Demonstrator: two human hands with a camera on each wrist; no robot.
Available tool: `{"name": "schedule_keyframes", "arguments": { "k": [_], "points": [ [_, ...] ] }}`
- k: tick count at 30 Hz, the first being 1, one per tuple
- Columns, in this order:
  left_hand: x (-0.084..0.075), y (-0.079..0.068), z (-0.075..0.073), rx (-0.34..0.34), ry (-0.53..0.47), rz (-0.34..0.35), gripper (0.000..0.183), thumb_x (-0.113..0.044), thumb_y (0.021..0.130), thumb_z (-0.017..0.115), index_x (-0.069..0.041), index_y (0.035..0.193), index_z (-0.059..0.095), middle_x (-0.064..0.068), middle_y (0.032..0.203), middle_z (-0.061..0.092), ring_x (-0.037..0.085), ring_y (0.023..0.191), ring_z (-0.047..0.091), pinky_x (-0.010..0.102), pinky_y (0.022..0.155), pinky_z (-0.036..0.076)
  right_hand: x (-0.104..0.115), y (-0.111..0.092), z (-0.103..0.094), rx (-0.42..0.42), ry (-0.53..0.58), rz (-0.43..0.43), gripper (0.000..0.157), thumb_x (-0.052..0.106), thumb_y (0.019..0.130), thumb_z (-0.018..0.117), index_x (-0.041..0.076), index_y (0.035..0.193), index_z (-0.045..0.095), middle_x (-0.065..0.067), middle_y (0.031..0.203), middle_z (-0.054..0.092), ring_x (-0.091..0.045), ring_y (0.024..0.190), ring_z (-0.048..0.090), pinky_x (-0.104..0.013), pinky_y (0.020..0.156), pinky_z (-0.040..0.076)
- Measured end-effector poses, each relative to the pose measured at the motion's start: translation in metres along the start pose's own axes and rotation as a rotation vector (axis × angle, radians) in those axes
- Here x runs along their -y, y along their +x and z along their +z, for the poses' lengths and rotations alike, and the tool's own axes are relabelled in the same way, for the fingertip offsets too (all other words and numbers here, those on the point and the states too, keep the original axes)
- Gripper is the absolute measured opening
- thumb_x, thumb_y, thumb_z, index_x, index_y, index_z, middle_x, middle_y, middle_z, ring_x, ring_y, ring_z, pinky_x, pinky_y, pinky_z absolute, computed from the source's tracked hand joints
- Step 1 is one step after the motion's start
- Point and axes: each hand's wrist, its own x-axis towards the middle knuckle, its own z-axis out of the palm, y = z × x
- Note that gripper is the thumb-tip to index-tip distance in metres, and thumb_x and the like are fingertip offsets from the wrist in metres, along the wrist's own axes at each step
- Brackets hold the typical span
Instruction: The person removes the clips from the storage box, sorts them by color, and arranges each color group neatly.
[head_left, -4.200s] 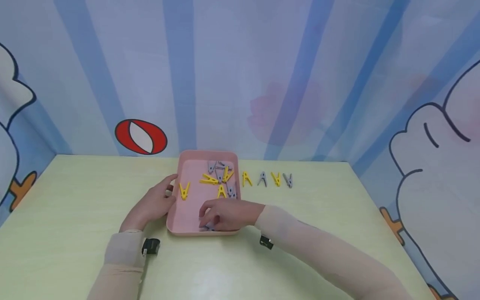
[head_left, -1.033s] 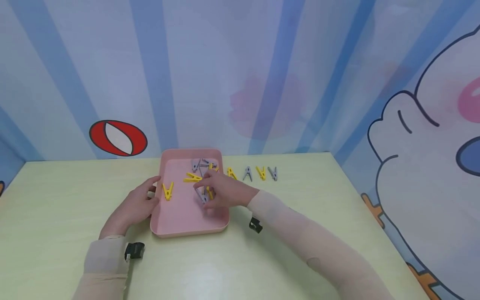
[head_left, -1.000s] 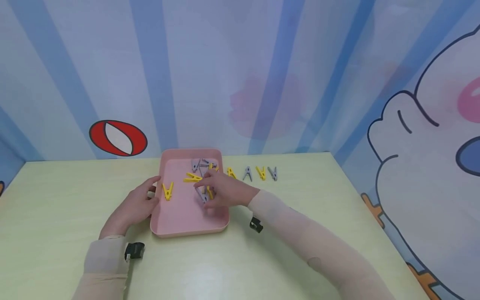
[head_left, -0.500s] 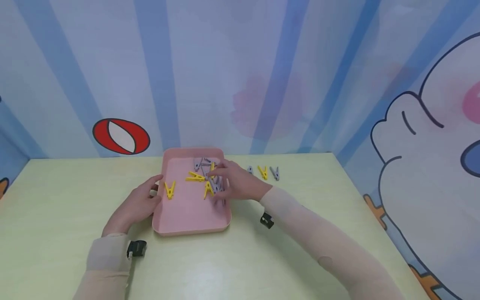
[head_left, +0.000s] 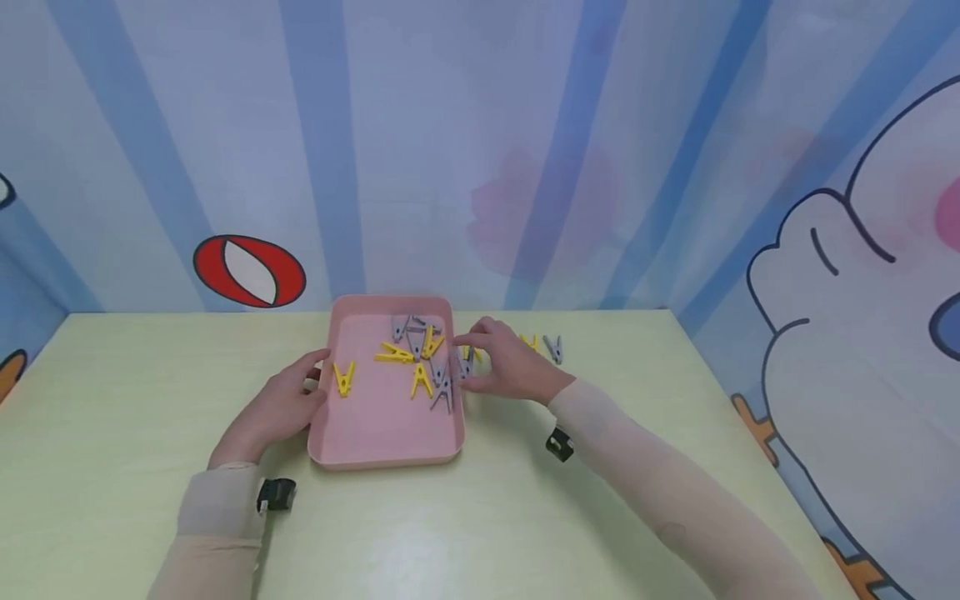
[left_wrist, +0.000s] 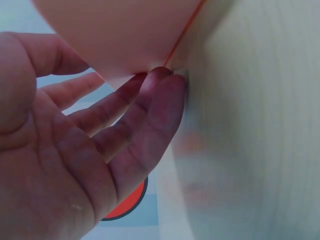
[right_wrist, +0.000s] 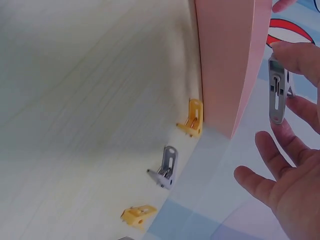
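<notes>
A pink tray (head_left: 382,433) on the table holds several yellow and grey clothespins, most of them clustered toward its right side. One yellow clothespin (head_left: 343,379) lies apart near the left wall. My left hand (head_left: 279,407) touches the tray's left wall from outside; its fingertips (left_wrist: 172,90) reach the lower edge in the left wrist view. Just beyond the right rim, my right hand (head_left: 513,367) pinches a grey clothespin (right_wrist: 277,95) between thumb and fingers, above the table. The other right fingers are spread.
Right of the tray, a row of clothespins runs along the table: yellow (right_wrist: 194,120), grey (right_wrist: 166,169), yellow (right_wrist: 138,215), then grey (head_left: 554,349). In the head view my right hand hides part of this row. A patterned blue curtain (head_left: 420,167) stands behind the table.
My right hand took a grey clothespin from the tray and has carried it rightward past the right rim. The left hand stays at the tray's left wall. The head view has shifted slightly.
</notes>
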Motion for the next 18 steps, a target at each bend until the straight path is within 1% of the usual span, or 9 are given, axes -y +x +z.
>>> {"name": "schedule_keyframes", "arguments": {
  "k": [4, 8, 12, 15, 18],
  "points": [
    [-0.001, -0.001, 0.001, 0.0, -0.005, 0.0, 0.065, -0.012, 0.1, 0.047, -0.004, 0.158, 0.017, 0.027, 0.14, 0.042, 0.039, 0.116, 0.05, 0.054, 0.094, 0.049, -0.006, -0.003, -0.001, 0.0, -0.017, 0.03, 0.06, 0.026, 0.086, 0.078, 0.008, 0.139, 0.057, -0.013, 0.123, 0.052, -0.032, 0.113, 0.051, -0.041, 0.089, 0.048],
    [0.0, 0.0, 0.002, -0.007, -0.011, -0.004, 0.065, -0.012, 0.1, 0.047, -0.004, 0.158, 0.017, 0.026, 0.141, 0.041, 0.039, 0.117, 0.05, 0.054, 0.096, 0.049, -0.011, -0.004, 0.002, 0.009, -0.044, 0.061, 0.059, 0.027, 0.085, 0.078, 0.01, 0.138, 0.058, -0.012, 0.123, 0.053, -0.028, 0.111, 0.051, -0.04, 0.089, 0.048],
    [0.001, 0.0, 0.002, -0.008, -0.012, -0.01, 0.065, -0.013, 0.101, 0.047, -0.005, 0.158, 0.017, 0.026, 0.141, 0.042, 0.039, 0.117, 0.05, 0.055, 0.095, 0.049, -0.015, -0.002, 0.008, 0.024, -0.086, 0.072, 0.059, 0.029, 0.085, 0.079, 0.013, 0.138, 0.059, -0.009, 0.121, 0.055, -0.023, 0.108, 0.051, -0.038, 0.088, 0.048],
    [0.001, 0.001, 0.002, -0.007, -0.017, -0.015, 0.065, -0.013, 0.101, 0.048, -0.005, 0.158, 0.018, 0.026, 0.14, 0.042, 0.038, 0.115, 0.051, 0.052, 0.093, 0.051, -0.016, 0.0, 0.013, 0.042, -0.145, 0.067, 0.058, 0.032, 0.085, 0.078, 0.014, 0.136, 0.061, -0.008, 0.12, 0.056, -0.024, 0.107, 0.051, -0.039, 0.089, 0.046],
    [0.002, 0.001, 0.001, -0.007, -0.018, -0.018, 0.065, -0.014, 0.101, 0.049, -0.006, 0.158, 0.018, 0.025, 0.14, 0.043, 0.037, 0.114, 0.052, 0.05, 0.092, 0.052, -0.016, 0.002, 0.017, 0.058, -0.191, 0.079, 0.056, 0.034, 0.084, 0.079, 0.016, 0.134, 0.062, -0.008, 0.121, 0.057, -0.025, 0.108, 0.051, -0.044, 0.094, 0.042]
  ]
}}
